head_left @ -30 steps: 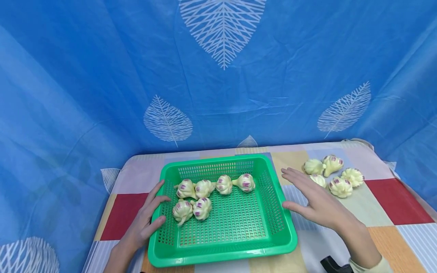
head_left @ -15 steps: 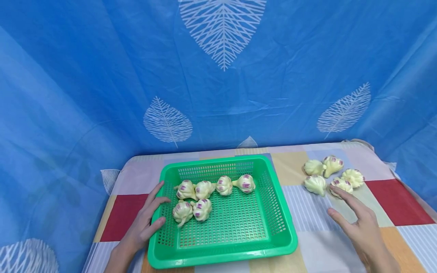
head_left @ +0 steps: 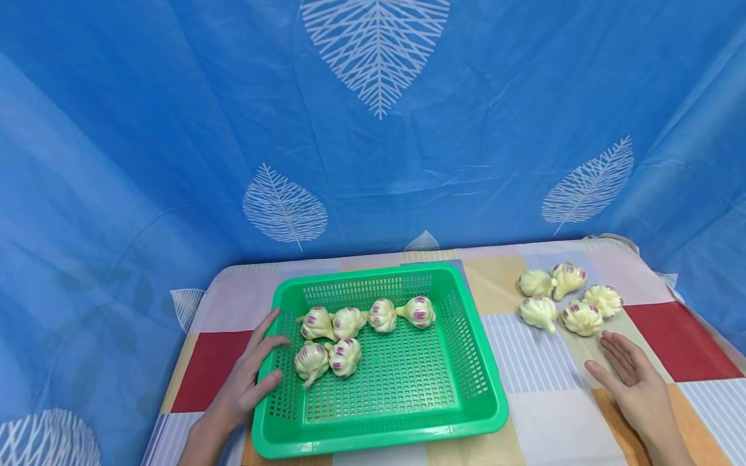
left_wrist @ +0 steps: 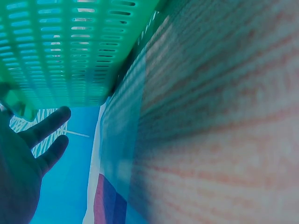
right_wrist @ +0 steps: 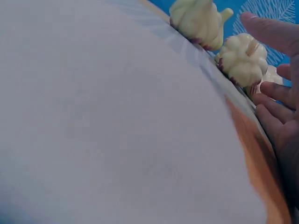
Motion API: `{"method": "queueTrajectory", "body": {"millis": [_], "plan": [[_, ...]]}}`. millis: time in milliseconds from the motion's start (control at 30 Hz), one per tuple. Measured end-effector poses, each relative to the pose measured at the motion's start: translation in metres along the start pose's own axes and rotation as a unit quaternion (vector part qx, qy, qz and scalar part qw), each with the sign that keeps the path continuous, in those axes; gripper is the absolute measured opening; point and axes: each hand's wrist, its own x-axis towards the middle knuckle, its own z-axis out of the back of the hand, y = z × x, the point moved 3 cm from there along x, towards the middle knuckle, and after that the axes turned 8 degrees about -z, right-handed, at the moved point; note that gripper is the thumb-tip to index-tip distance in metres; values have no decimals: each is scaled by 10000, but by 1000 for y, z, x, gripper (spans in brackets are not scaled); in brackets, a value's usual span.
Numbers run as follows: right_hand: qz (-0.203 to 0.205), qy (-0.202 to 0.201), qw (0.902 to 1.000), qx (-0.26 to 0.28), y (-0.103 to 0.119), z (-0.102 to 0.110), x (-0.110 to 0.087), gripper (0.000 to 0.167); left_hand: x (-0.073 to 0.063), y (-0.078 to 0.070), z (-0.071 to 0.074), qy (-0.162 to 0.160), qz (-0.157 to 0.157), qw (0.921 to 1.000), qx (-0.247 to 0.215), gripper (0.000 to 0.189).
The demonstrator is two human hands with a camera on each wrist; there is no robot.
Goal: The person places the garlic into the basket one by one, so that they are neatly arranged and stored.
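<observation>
Just past my loose-fingered right hand (head_left: pixel 638 385) sit pale, purple-streaked garlic bulbs (head_left: pixel 583 318); my left hand (head_left: pixel 243 382), fingers relaxed, is at the basket's (head_left: pixel 379 441) edge.

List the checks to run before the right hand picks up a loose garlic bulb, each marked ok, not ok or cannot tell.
1. Right hand holding nothing: ok, its fingers are open.
2. Loose bulbs uncovered in the head view: ok, five lie on the tablecloth.
3. Fingers clear of the nearest bulb: cannot tell, they are very close.
4. Green basket upright: ok.
5. Room inside: ok, the six basket bulbs leave the front right floor bare.
6. Left hand firmly steadying the basket: cannot tell, it is at the left rim.
</observation>
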Motion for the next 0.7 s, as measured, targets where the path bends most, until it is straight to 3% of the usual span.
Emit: {"method": "queueTrajectory", "body": {"millis": [167,367,700], "plan": [[-32,248,9990,-357,-1,-2,16,82,0,0,0,-3,-26,10000,33,42],[-176,266,9984,-469,-2,-1,32,86,1,0,-1,35,-154,9999,-53,42],[-181,391,9977,-522,2,-3,47,86,0,2,-1,15,-89,9999,-95,43]]}}
